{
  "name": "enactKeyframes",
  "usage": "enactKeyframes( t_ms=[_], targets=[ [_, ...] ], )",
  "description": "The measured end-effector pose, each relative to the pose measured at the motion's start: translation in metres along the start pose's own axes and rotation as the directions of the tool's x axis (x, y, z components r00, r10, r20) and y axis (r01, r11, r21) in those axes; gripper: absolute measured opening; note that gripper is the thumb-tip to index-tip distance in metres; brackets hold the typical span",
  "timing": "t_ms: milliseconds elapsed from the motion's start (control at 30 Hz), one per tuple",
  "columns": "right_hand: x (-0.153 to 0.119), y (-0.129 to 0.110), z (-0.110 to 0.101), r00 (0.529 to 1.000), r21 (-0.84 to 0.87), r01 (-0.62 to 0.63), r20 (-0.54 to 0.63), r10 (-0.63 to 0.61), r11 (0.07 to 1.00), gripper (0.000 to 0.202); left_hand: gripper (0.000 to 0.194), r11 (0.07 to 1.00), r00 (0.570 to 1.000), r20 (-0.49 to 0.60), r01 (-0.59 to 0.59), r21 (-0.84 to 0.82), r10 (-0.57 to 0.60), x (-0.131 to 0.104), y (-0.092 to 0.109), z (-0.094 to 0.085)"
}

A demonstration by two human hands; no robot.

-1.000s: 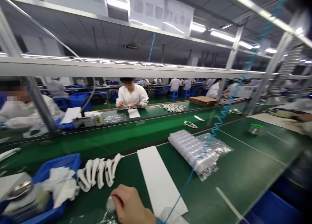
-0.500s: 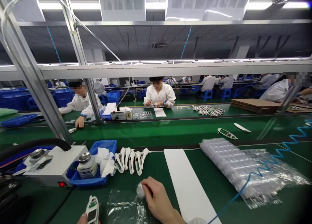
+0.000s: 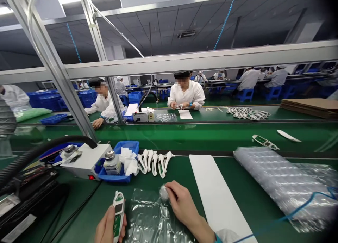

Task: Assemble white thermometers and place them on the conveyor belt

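My left hand [image 3: 109, 224] is closed around a slim white device housing [image 3: 118, 211] that stands nearly upright. A green circuit board and a small dark screen show in its face. Between the thumb and fingers of my right hand [image 3: 182, 202] is a crumpled whitish wad [image 3: 164, 192]; whether it is cloth, cotton or film I cannot tell. The wad is over the far edge of a clear plastic sheet [image 3: 148, 215], which lies on the green table between my hands. Beyond it, several white device housings [image 3: 154, 162] lie in a row.
A blue tray [image 3: 116, 179] holds a metal-capped bottle [image 3: 112, 162] and white wipes [image 3: 129, 161]. Left of it stands a grey box [image 3: 84, 162] with a black hose. A white strip [image 3: 221, 197] and bubble wrap [image 3: 277, 183] lie right. Co-workers [image 3: 186, 94] sit across the green conveyor [image 3: 185, 133].
The view has turned left and tilted. My left hand has risen further into sight with the device housing. My right hand keeps its pinch on the wad at the plastic sheet.
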State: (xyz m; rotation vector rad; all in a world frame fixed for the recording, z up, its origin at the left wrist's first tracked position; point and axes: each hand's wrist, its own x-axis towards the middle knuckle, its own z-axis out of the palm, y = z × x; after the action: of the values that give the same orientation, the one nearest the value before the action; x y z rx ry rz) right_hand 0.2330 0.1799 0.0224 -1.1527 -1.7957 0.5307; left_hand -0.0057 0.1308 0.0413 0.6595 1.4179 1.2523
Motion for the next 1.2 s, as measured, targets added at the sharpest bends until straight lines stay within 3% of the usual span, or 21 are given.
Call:
enactKeyframes(
  t_ms=[200,700,967,1200],
  targets=[
    [-0.002,0.001,0.002,1.000,0.012,0.008,0.013,-0.008,1.000,0.022,0.062,0.991,0.991,0.023,-0.135,0.024,0.135,0.002,-0.004,-0.002],
    [-0.003,0.005,-0.001,0.999,0.053,-0.025,0.027,0.023,0.998,0.022,0.047,0.970,0.972,0.079,-0.226,0.089,0.219,0.002,-0.007,-0.004],
    [0.000,0.009,-0.001,0.991,0.143,-0.124,-0.032,0.130,0.982,0.023,0.049,0.965,0.968,0.110,-0.239,0.106,0.227,0.002,-0.008,-0.006],
    [0.005,0.026,-0.001,0.938,0.304,-0.303,-0.071,0.339,0.903,0.034,0.047,0.960,0.960,0.150,-0.256,0.117,0.238,0.005,-0.009,-0.009]
  ],
)
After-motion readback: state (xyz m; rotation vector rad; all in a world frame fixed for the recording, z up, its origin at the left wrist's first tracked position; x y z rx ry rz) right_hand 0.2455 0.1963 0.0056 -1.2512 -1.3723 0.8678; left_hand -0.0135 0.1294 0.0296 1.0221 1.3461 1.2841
